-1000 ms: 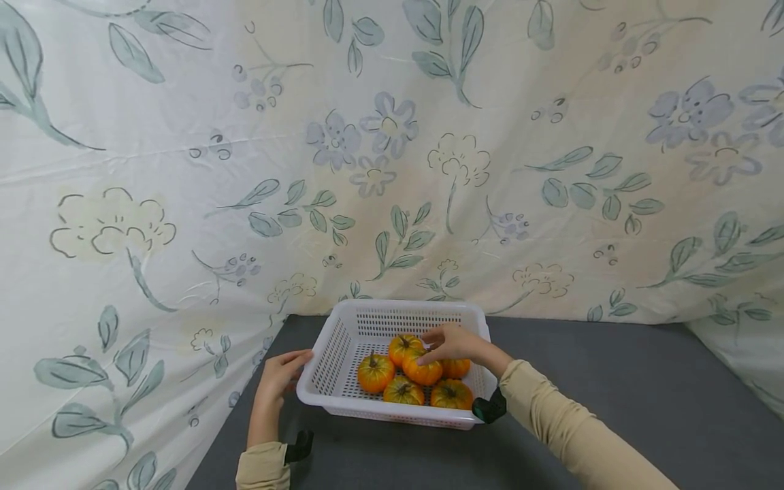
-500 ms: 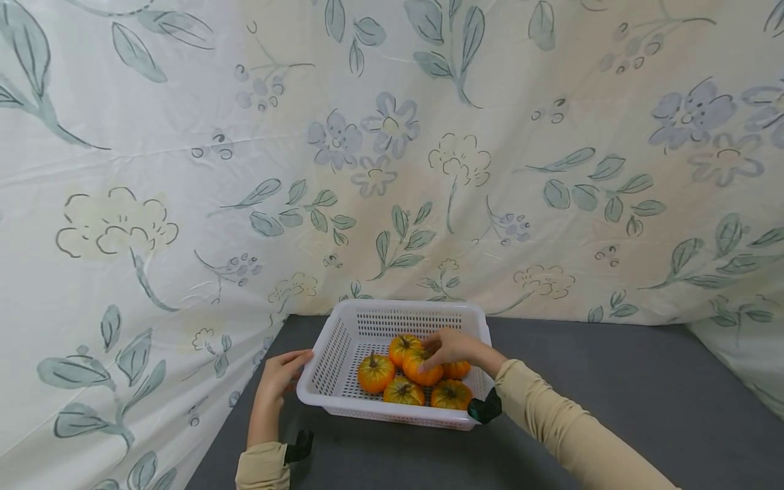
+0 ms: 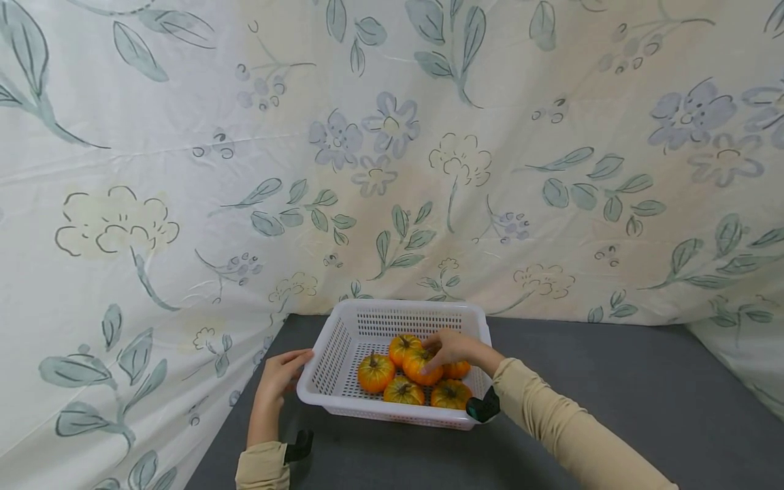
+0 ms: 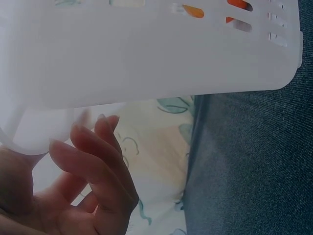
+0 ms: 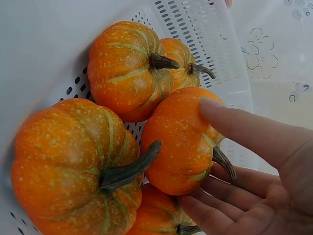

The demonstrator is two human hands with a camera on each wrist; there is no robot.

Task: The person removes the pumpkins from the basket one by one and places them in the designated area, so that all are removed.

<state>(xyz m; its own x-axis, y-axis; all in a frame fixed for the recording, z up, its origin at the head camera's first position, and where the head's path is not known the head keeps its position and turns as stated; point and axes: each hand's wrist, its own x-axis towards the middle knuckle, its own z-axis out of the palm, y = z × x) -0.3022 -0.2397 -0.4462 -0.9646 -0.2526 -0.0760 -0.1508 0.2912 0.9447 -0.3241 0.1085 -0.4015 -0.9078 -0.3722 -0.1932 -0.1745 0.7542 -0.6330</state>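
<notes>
The right hand [image 3: 453, 346] has settled lower, its fingers [image 5: 227, 193] part-curled round one orange pumpkin [image 5: 176, 142] among other pumpkins [image 3: 375, 373] in the white basket [image 3: 343, 403] on the counter [image 3: 612, 388]; the left hand [image 3: 284, 373] pinches the basket's rim.

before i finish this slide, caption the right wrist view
A right hand grips an orange pumpkin among four other pumpkins in a white perforated basket.
</notes>
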